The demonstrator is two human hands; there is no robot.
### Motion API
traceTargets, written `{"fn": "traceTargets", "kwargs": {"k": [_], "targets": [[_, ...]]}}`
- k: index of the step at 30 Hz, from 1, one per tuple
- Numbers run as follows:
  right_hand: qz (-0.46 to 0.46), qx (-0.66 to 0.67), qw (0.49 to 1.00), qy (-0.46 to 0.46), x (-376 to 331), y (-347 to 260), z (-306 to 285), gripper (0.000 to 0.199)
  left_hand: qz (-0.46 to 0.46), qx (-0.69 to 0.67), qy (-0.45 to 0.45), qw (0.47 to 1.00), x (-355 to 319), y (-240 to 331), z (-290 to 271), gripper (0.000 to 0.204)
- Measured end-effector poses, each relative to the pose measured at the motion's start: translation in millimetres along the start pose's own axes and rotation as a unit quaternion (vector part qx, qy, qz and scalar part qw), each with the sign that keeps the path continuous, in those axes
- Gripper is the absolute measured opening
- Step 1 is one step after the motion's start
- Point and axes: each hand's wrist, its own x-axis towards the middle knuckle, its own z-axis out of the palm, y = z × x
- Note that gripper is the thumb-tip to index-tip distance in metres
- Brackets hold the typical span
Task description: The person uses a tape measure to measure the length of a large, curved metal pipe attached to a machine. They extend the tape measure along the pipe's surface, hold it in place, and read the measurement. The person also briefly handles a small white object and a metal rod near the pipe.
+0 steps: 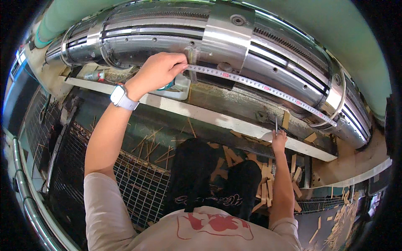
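A steel roller cylinder (167, 48) with slots and clamped rings stretches across the machine in front of me. My left hand (157, 71) is closed, its thumb and fingertips pinching a white measuring tape (261, 86) against the cylinder's near side. From there the tape runs right along the cylinder, and its far end lies near the right ring. Lower right, by the white rail, my right hand (279, 140) is closed around a thin, grey, pointed tool (276, 122) that sticks upward. Its exact kind is too small to make out.
The white rail (201, 115) crosses below the cylinder. Behind my left wrist sits a white plastic tray (181, 90). Cardboard strips (268, 188) and thin sticks litter the floor near my knees. Wire mesh (138, 180) lies at the left, and a curved green machine frame (356, 50) rises at the right.
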Motion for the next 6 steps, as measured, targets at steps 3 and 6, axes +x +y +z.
{"fn": "traceTargets", "kwargs": {"k": [3, 6], "targets": [[-0.018, -0.013, 0.999, 0.028, 0.5, 3.7, 3.1, 0.038, 0.005, -0.016, 0.033, 0.999, 2.4, -2.1, 5.0, 0.017], [0.013, 0.011, 0.997, -0.073, 4.3, 2.6, -5.1, 0.038, -0.017, 0.018, 0.012, 1.000, 4.3, -3.5, 3.6, 0.017]]}}
